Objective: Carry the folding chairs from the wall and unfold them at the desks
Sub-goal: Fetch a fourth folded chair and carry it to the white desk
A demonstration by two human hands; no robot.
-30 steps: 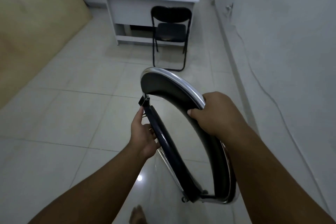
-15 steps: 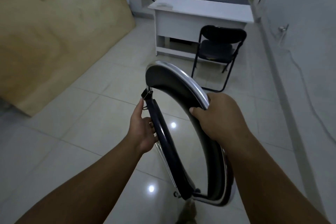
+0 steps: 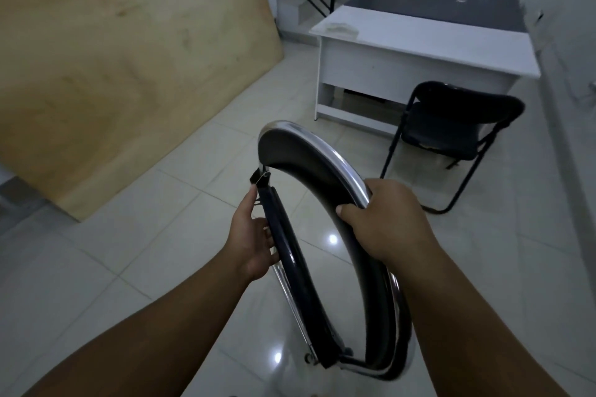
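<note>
Folded chair (image 3: 325,235): chrome frame, dark seat, carried off the floor in front of the person. Right hand (image 3: 383,222) clamped on the top rail; left hand (image 3: 254,235) wrapped on the side edge. Step: carrying. Desk (image 3: 419,51) ahead, one black chair (image 3: 451,135) already unfolded there. Next: set down beside it, spread the frame.

Both arms outstretched; left hand (image 3: 254,235) and right hand (image 3: 383,219) each closed in a grip.
</note>
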